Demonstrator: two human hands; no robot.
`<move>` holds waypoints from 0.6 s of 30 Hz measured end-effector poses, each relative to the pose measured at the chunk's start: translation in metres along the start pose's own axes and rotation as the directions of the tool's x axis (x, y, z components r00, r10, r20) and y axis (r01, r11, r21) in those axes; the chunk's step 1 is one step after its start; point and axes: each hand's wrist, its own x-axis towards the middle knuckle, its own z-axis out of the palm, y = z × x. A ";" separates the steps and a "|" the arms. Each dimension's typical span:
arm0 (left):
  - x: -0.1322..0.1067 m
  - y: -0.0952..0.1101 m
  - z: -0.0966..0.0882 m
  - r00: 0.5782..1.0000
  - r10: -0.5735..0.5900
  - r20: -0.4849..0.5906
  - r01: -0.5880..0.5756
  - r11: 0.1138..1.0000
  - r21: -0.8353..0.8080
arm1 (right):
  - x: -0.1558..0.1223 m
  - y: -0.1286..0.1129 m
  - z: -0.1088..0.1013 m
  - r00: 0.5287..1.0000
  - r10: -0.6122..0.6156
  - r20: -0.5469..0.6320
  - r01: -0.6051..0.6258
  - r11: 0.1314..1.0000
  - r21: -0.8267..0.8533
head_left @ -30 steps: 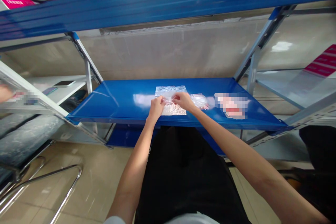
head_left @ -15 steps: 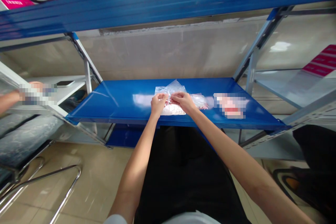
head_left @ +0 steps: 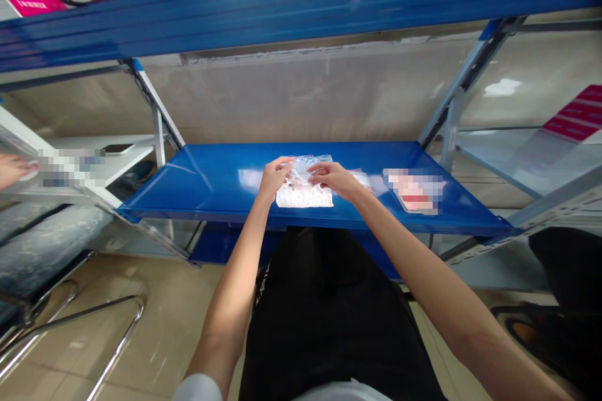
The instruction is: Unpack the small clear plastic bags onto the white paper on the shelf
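Note:
A clear plastic bag (head_left: 303, 167) lies crumpled on the blue shelf, above a white packet (head_left: 305, 197) that rests near the front edge. My left hand (head_left: 274, 178) grips the bag's left side, thumb and fingers bent around it. From the right, my right hand (head_left: 335, 178) reaches over the bag, its curled fingers on the plastic. Small reddish bits show between the hands, too small to name. Partly behind my right hand is another clear bag (head_left: 364, 180).
The blue shelf (head_left: 211, 178) has raised metal posts at both sides. A pinkish flat item, blurred out (head_left: 416, 194), lies at its right. A blue upper beam (head_left: 301, 9) crosses overhead. Another person's hand (head_left: 14, 169) is at the far left, near a dark phone-like slab (head_left: 118, 149).
My hands have moved apart, the left one slightly leftward. The clear bag's raised peak has come down and it lies flatter. The other person's hand has shifted left.

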 end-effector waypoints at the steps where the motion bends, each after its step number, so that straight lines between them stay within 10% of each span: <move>1: 0.001 -0.002 0.003 0.999 -0.025 -0.027 0.024 0.999 -0.049 | 0.003 0.002 0.003 0.999 0.002 -0.042 -0.001 1.000 0.015; 7: 0.006 -0.024 0.014 0.979 -0.204 -0.001 0.197 0.947 -0.255 | 0.034 0.018 0.027 0.946 -0.062 -0.317 0.056 0.998 -0.029; 18: 0.071 -0.048 -0.002 0.979 0.033 -0.203 0.030 0.953 0.303 | 0.092 0.020 0.042 0.940 -0.212 -0.267 0.002 0.787 -0.616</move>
